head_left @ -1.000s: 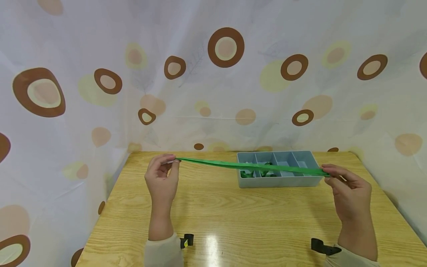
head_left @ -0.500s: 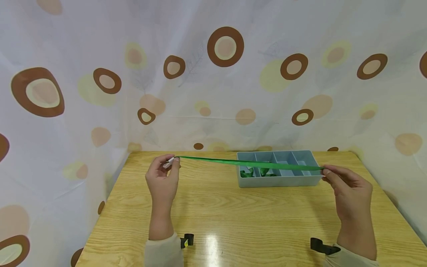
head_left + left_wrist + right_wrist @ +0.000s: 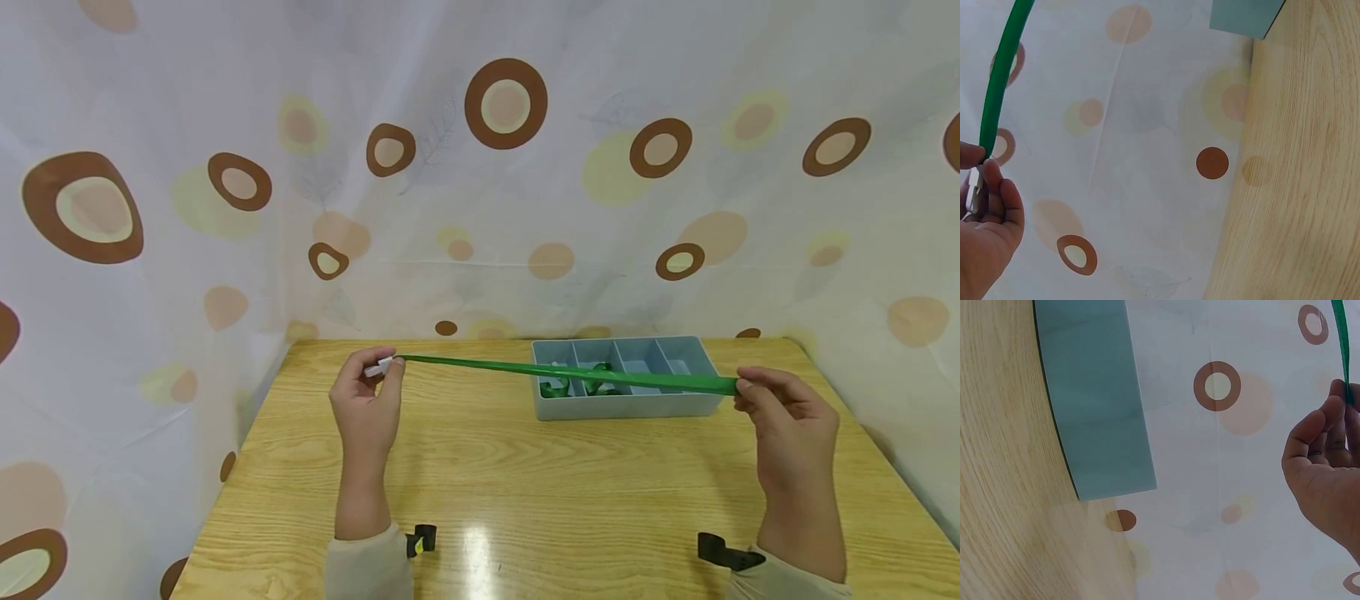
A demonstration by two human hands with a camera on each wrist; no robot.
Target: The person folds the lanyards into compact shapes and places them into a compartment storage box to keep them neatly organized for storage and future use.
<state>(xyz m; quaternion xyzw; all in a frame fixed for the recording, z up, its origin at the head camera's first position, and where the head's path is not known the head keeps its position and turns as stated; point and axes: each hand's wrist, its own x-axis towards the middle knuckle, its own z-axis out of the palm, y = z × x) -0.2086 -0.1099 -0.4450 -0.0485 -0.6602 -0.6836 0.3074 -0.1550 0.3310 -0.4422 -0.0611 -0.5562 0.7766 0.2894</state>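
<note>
A long green ribbon [image 3: 525, 368] stretches nearly straight between the two hands, above the table. My left hand [image 3: 367, 400] pinches its left end between thumb and fingertips. A small white-silvery piece [image 3: 975, 187] sits at that end, partly hidden by the fingers; its kind is unclear. On the other side my right hand [image 3: 791, 429] pinches the ribbon's right end, also seen in the right wrist view. Behind the ribbon stands a blue-grey divided box [image 3: 630, 407]. Coiled green ribbons [image 3: 555, 389] lie in its left compartments, partly covered by the stretched one.
The box stands toward the back right of a wood-grain table [image 3: 480, 475]. A white curtain [image 3: 420, 200] with brown and yellow circles hangs behind the table and along its sides. Black straps [image 3: 723, 553] are worn at both wrists.
The ribbon has turned about its length and its right end has shifted slightly. The white-silvery piece at the left hand has come into view. Both hands stay nearly in place.
</note>
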